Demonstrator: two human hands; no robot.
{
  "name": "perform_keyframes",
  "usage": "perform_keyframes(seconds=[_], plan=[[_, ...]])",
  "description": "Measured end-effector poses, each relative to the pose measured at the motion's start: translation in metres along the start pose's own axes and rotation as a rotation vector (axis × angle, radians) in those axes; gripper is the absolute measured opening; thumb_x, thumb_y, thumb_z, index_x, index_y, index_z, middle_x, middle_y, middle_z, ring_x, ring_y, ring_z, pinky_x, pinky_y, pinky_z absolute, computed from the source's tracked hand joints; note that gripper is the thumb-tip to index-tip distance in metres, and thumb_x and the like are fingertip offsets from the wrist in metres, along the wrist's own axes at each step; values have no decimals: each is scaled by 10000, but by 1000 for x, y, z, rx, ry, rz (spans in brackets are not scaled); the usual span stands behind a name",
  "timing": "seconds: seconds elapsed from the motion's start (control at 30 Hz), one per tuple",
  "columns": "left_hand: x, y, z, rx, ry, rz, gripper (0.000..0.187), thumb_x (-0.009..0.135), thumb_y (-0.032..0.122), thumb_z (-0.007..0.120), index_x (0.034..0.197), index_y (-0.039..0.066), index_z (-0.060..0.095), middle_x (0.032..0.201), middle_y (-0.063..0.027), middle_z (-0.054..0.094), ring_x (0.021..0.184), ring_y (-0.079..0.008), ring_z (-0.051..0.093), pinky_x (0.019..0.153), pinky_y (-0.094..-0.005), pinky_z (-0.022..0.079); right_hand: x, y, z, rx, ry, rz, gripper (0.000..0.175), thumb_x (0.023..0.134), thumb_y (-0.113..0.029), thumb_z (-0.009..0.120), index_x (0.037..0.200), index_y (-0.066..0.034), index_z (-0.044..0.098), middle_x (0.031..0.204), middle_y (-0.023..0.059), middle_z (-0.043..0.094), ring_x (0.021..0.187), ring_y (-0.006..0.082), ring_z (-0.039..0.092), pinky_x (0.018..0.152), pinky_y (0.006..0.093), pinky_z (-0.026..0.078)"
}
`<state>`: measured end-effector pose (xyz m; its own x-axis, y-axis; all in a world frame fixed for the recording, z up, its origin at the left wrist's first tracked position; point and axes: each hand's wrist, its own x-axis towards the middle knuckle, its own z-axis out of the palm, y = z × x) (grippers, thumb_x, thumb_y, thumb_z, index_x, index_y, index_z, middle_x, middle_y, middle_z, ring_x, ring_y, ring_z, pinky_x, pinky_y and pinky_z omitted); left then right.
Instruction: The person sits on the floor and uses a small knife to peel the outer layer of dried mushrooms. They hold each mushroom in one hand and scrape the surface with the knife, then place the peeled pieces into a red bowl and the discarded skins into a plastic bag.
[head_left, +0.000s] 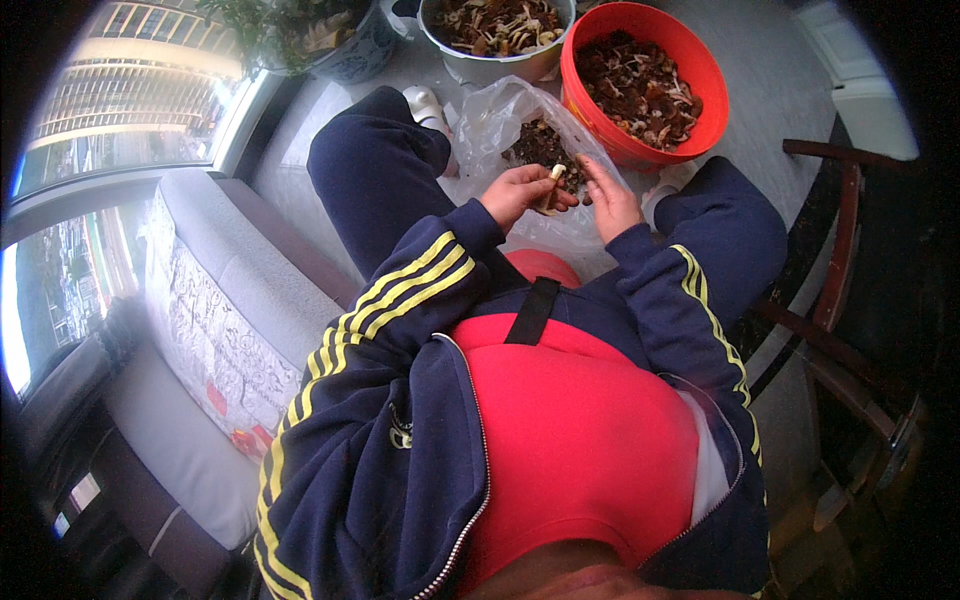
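Note:
My left hand (525, 193) holds a small pale mushroom (556, 178) upright between thumb and fingers, its light end on top. Close by on the right, my right hand (611, 196) has its fingers slightly bent, with dark dirt on the fingertips; whether it holds anything is hidden. Both hands are over a clear plastic bag (486, 120) lying open on the floor between my legs. Dark soil-like debris (536, 142) lies in the bag. Beyond it stand a red plastic bucket (645, 146) and a whitish round tub (495, 69), each holding mushrooms mixed with dark matter.
A patterned ceramic pot (360, 56) with a leafy plant stands at the upper left, near the window. A grey cushioned seat (247, 255) runs along my left. Dark reddish-brown furniture legs (840, 240) stand on the right. My bent knees flank the bag.

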<state>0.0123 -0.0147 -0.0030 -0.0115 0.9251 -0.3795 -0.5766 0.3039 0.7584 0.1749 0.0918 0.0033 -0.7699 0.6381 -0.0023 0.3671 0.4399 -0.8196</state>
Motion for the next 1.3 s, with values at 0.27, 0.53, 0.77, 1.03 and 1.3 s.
perform_keyframes(seconds=[0.27, 0.53, 0.77, 1.03, 1.3], plan=[[1, 0, 0, -39, 4, -38, 224, 938, 146, 349, 1017, -9, 490, 935, -158, 638, 834, -203, 623, 769, -287, 472, -1, -7, 2, 43, -75, -91, 433, 882, -131, 455, 1308, -175, 393, 1099, 211, 557, 993, 367, 554, 794, 395, 459], [0, -1, 0, 30, -13, 12, 226, 928, 135, 343, 1016, -12, 492, 907, -157, 636, 825, -207, 618, 761, -283, 470, -2, -13, 0, -32, -92, -134, 442, 873, -118, 462, 1306, -169, 392, 1087, 204, 561, 968, 370, 556, 763, 407, 467], [2, -1, -1, -18, -55, -19, 241, 932, 147, 334, 1007, -18, 493, 895, -158, 637, 820, -207, 618, 747, -278, 470, -2, -14, -5, -105, -111, -136, 447, 861, -96, 460, 1297, -179, 404, 1121, 196, 547, 983, 356, 551, 780, 394, 466], [2, -2, -1, -250, -83, -44, 260, 937, 154, 332, 1053, -26, 480, 965, -185, 614, 863, -246, 609, 800, -318, 467, 1, 1, 0, 23, -24, 35, 427, 874, -100, 447, 1292, -183, 409, 1070, 218, 565, 977, 377, 550, 791, 395, 453], [-1, 3, 1, -388, -56, -117, 329, 936, 194, 307, 1091, -35, 486, 976, -180, 609, 891, -258, 594, 831, -348, 452, 0, -8, 0, 138, -44, -73, 420, 884, -98, 443, 1296, -173, 411, 1140, 196, 547, 1052, 334, 541, 840, 370, 443]])
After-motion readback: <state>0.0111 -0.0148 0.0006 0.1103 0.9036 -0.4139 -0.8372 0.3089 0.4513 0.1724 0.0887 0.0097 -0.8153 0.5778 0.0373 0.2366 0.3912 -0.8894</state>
